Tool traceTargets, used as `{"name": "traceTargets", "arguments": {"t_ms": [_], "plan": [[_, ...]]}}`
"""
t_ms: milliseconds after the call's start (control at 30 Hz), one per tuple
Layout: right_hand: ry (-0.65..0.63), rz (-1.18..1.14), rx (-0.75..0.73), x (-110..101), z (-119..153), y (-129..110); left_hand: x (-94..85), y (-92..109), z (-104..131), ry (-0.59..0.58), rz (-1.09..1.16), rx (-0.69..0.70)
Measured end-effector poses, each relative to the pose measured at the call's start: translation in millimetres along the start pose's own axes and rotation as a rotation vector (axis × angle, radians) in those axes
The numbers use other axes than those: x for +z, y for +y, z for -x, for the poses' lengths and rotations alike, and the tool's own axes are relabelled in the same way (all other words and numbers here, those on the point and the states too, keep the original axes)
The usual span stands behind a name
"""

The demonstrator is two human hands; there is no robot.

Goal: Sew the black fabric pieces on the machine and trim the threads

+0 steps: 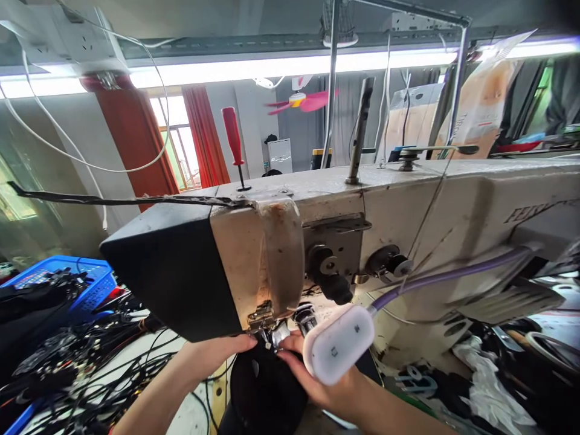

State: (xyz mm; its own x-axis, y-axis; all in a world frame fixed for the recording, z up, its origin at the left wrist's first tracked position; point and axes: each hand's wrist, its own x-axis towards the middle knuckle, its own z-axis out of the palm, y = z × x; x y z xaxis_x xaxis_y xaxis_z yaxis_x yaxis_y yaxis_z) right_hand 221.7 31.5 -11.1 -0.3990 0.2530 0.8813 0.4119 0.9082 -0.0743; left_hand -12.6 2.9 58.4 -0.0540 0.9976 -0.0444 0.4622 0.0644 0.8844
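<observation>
Red curtains hang beside a window in the upper left of the frame; a bright strip light runs across the top, with a pink fan below it near the centre. Across the middle stretches a pale sewing machine with a dark end cover, a red-handled screwdriver standing upright on its top; a white lamp on a purple cord hangs in front of it, lower centre.

Just beneath the machine head, at the bottom centre, lies a black fabric piece, its upper edge at the presser foot; the left hand reaches in from the lower left, one digit stretched to the fabric's edge, its other fingers mostly hidden, so I cannot tell whether it grips; the right hand comes from the lower right, partly behind the lamp, thumb and finger narrowly apart at the same edge; whether they pinch it I cannot tell. Black cords lie heaped at the lower left, near a blue basket.
</observation>
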Motion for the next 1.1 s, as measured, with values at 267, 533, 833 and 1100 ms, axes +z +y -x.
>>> {"name": "traceTargets", "arguments": {"t_ms": [267,533,833,1100], "plan": [[-0.119,-0.065,0.061,10.6,5.6,9.3,7.8,1.1,-1.0,0.022,-0.057,-0.154],[-0.136,0.047,-0.078,16.6,13.2,20.9,29.8,-20.0,22.9,0.523,-0.57,0.758],[-0.213,-0.109,0.048,2.0,1.6,14.0,37.4,-31.9,22.0,0.491,-0.682,1.211],[0.017,-0.102,-0.097,16.1,8.0,19.1,40.5,-40.8,16.9,0.51,-0.687,1.182]]}}
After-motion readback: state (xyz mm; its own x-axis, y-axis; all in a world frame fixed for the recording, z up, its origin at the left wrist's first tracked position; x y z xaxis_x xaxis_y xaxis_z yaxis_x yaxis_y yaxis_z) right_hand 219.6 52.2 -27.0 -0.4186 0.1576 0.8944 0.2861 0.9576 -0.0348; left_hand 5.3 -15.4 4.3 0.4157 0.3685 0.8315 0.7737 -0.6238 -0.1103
